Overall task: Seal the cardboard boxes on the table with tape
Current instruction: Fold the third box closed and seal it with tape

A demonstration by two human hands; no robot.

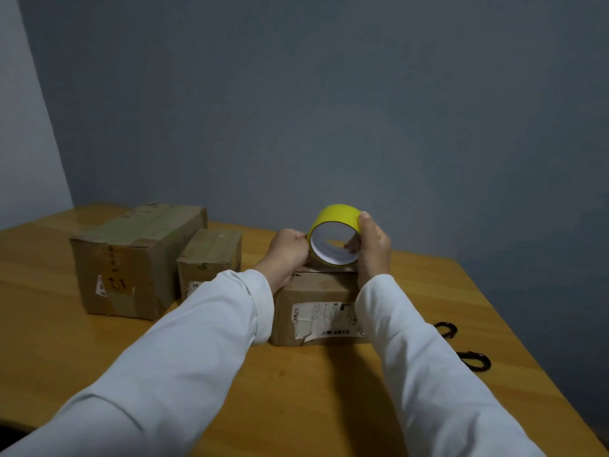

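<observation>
Left of my grip two boxes (pixel 138 258) crowd the table (pixel 296 390); right, scissors (pixel 461 347) lie apart, with bare wood between.

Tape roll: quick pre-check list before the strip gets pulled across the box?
1. Roll held: ok. The right hand grips the yellow tape roll, thumb on the outer face, fingers through the core.
2. Free end found: cannot tell. The left hand is at the roll's left edge, but no loose strip shows.
3. Roll over the target: ok. It sits just above the top of the near box.
4. Flaps closed: cannot tell. The hands and roll hide most of the seam.
5. Cutter at hand: ok. The scissors lie on the table to the right.
6. Other boxes clear: ok. The large box and small box stand apart on the left.
</observation>
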